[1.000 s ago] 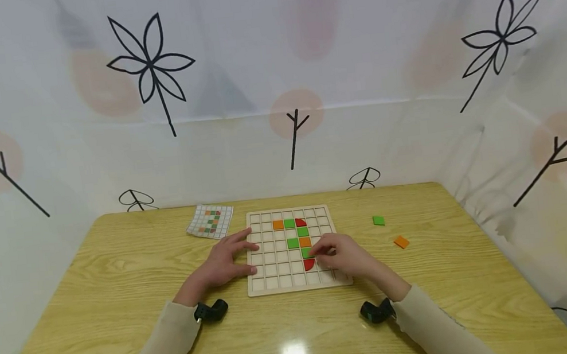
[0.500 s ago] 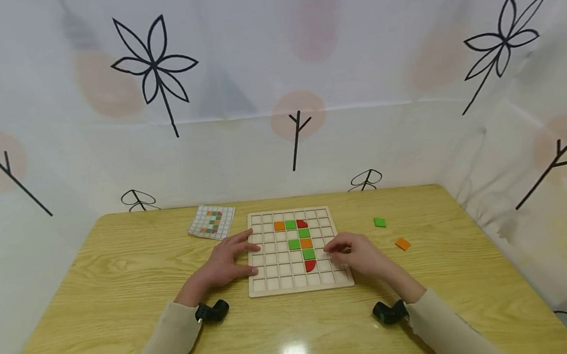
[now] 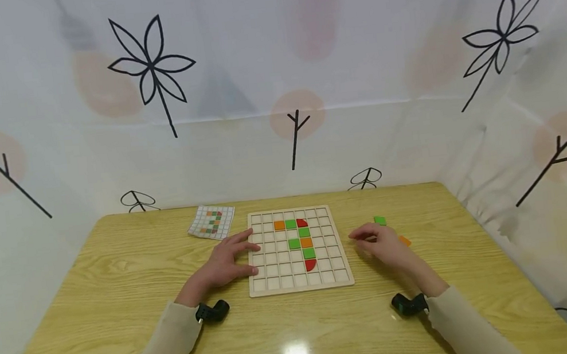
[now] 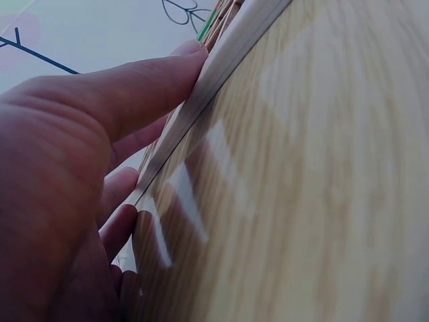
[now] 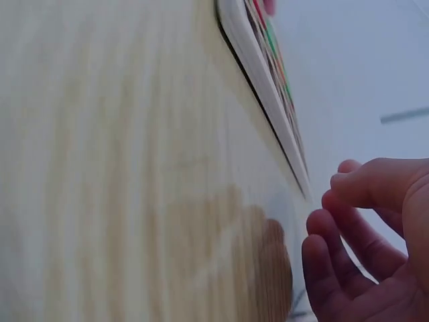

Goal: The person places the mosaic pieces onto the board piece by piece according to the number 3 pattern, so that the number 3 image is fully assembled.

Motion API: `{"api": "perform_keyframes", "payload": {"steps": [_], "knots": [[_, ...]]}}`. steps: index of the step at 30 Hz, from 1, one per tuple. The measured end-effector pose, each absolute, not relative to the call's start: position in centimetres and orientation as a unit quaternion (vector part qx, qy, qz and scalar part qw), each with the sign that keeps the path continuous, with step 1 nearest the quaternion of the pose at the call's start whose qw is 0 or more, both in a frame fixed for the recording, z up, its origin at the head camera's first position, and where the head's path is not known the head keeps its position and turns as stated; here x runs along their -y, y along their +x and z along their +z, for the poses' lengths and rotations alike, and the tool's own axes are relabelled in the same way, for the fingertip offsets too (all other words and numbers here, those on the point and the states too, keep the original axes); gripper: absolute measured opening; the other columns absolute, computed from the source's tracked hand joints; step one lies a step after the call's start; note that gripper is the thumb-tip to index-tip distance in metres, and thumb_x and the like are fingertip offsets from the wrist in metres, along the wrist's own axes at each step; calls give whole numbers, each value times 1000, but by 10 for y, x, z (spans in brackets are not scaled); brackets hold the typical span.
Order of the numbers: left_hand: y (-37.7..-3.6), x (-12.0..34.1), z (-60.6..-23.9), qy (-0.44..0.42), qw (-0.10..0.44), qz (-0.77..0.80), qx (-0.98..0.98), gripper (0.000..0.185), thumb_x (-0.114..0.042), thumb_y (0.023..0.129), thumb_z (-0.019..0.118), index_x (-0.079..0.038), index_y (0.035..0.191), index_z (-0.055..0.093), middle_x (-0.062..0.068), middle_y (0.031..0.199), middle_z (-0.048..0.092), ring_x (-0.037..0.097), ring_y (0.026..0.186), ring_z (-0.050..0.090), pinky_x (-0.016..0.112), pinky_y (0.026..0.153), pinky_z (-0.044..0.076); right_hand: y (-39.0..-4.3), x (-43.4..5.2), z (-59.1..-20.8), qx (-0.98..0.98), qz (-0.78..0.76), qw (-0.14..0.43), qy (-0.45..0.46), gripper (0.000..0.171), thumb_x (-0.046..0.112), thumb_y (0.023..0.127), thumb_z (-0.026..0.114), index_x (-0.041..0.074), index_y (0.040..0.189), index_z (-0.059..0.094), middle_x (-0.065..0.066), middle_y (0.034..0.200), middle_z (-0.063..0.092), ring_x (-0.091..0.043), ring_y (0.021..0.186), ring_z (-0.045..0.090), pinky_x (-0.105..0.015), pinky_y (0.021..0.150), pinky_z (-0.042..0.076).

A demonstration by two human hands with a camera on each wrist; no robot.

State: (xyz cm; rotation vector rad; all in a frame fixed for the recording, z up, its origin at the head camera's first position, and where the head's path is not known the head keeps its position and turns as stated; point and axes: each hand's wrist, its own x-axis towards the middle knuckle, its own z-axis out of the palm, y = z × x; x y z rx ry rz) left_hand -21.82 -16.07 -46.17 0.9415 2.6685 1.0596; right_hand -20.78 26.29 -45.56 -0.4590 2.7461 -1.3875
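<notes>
Board (image 3: 297,249) stays steadied by my left hand (image 3: 222,266), fingers flat on its edge; my right hand (image 3: 383,243), loosely open and empty, hovers by the green tile (image 3: 380,220).

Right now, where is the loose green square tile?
In the head view, the loose green square tile lies on the wooden table, right of the wooden grid board, just beyond the right hand and near the orange tile.

Pattern card (image 3: 211,221) lay on the wooden table (image 3: 93,295), far-left of centre. White curtain (image 3: 273,74) with black flower and branch prints enclosed the table on three sides.
</notes>
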Motion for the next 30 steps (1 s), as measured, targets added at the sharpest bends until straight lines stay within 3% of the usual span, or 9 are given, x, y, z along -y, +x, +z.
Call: {"api": "perform_keyframes", "payload": {"steps": [4, 7, 11, 14, 17, 19, 25, 30], "knots": [[-218, 161, -462, 310, 63, 353, -881, 45, -33, 89, 76, -13, 128, 66, 15, 160, 30, 44, 144, 24, 68, 109, 15, -213, -281, -456, -882, -458, -3, -112, 20, 3, 97, 63, -2, 116, 69, -18, 115, 66, -30, 102, 62, -26, 71, 52], [-218, 161, -462, 309, 64, 355, -880, 44, -33, 89, 76, -13, 128, 66, 14, 160, 30, 44, 144, 24, 68, 109, 15, -217, -296, -456, -884, -458, -23, -88, 24, 5, 98, 62, -4, 120, 67, -21, 119, 65, -25, 105, 61, -21, 75, 50], [-218, 161, -462, 307, 64, 352, -882, 44, -33, 89, 76, -15, 127, 66, 14, 160, 30, 43, 144, 24, 68, 109, 15, -222, -312, -457, -880, -472, -32, -54, 28, 6, 100, 59, -6, 125, 64, -25, 123, 62, -16, 100, 59, -19, 70, 49], [-217, 161, -461, 307, 64, 350, -883, 44, -34, 89, 75, -15, 128, 66, 13, 160, 30, 43, 144, 23, 68, 109, 16, -224, -321, -457, -880, -472, -34, -36, 30, 7, 100, 58, -6, 128, 62, -27, 125, 60, -20, 104, 58, -16, 70, 48], [-217, 160, -461, 307, 66, 352, -882, 44, -34, 89, 75, -15, 128, 65, 13, 160, 30, 43, 145, 23, 68, 109, 16, -226, -327, -459, -884, -465, -34, -34, 32, 6, 100, 58, -7, 130, 61, -28, 128, 59, -31, 114, 55, -14, 77, 46], [-217, 160, -462, 306, 67, 353, -882, 44, -34, 90, 75, -15, 128, 65, 13, 160, 30, 43, 145, 23, 68, 110, 15, -227, -329, -459, -887, -459, -29, -35, 34, 5, 99, 58, -6, 131, 60, -28, 129, 58, -36, 118, 54, -18, 81, 47], [-218, 160, -464, 307, 64, 346, -884, 45, -34, 89, 75, -15, 128, 65, 13, 161, 30, 43, 145, 23, 67, 110, 15, -230, -329, -458, -905, -425, -2, -38, 37, 8, 98, 62, -3, 133, 59, -28, 135, 54, -41, 120, 52, -48, 95, 45], [-221, 161, -465, 305, 68, 344, -886, 45, -34, 89, 76, -15, 129, 65, 12, 161, 29, 42, 145, 23, 67, 111, 14, -235, -327, -459, -903, -428, 8, -26, 34, 7, 98, 61, -4, 130, 62, -28, 134, 56, -41, 119, 52, -49, 95, 45]]}}
